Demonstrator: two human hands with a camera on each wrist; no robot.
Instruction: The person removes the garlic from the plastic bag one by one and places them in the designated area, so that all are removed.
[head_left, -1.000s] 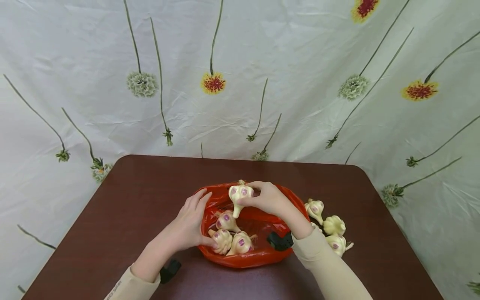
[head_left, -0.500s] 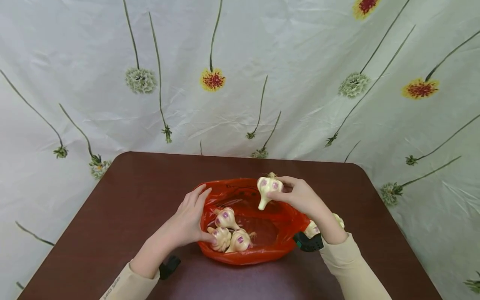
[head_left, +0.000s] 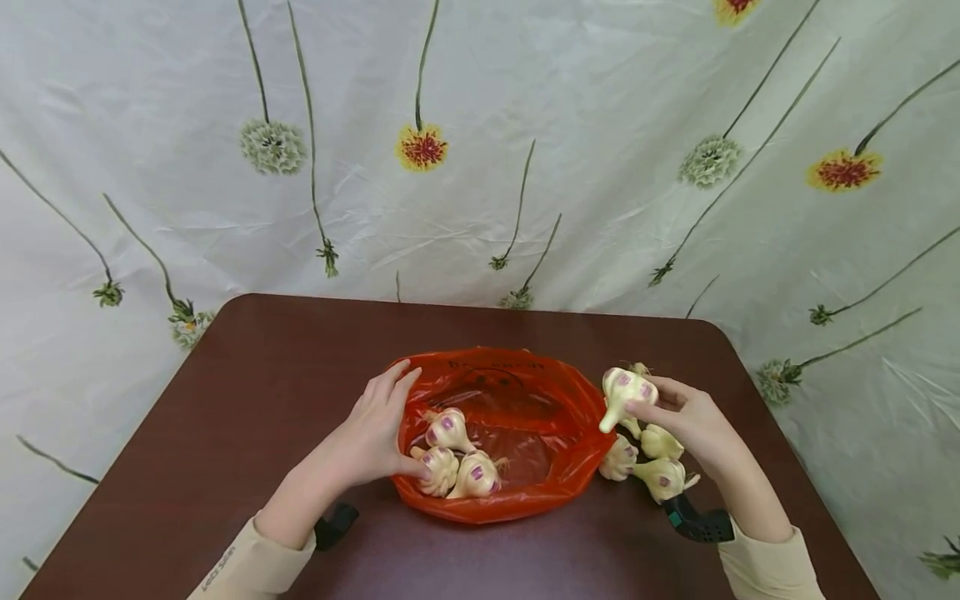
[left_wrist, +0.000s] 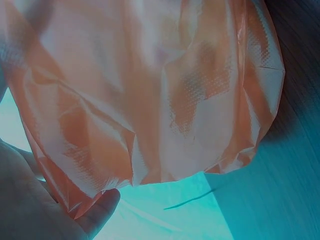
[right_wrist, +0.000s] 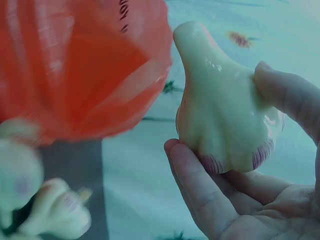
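A red plastic bag (head_left: 525,496) stands on the table with its mouth wide. Inside, at its left, lie a few garlic bulbs, among them one bulb (head_left: 477,475) with purple marks. At the left rim my left hand (head_left: 367,433) holds the bag, fingers spread along the edge and thumb over it; the left wrist view shows the bag's wall (left_wrist: 150,100) beside that hand. To the right of the bag, my right hand (head_left: 693,417) grips a garlic bulb (head_left: 628,392) between thumb and fingers, neck pointing down toward the bag. This bulb (right_wrist: 225,110) fills the right wrist view.
Several more garlic bulbs lie on the table just right of the bag, including one bulb (head_left: 663,477) below my right hand. The dark brown table (head_left: 322,333) has rounded far corners. Behind it hangs a pale cloth (head_left: 600,100) printed with flowers.
My right hand has carried the garlic bulb from over the bag to the right, above the bulbs on the table. The left hand has stayed at the rim.
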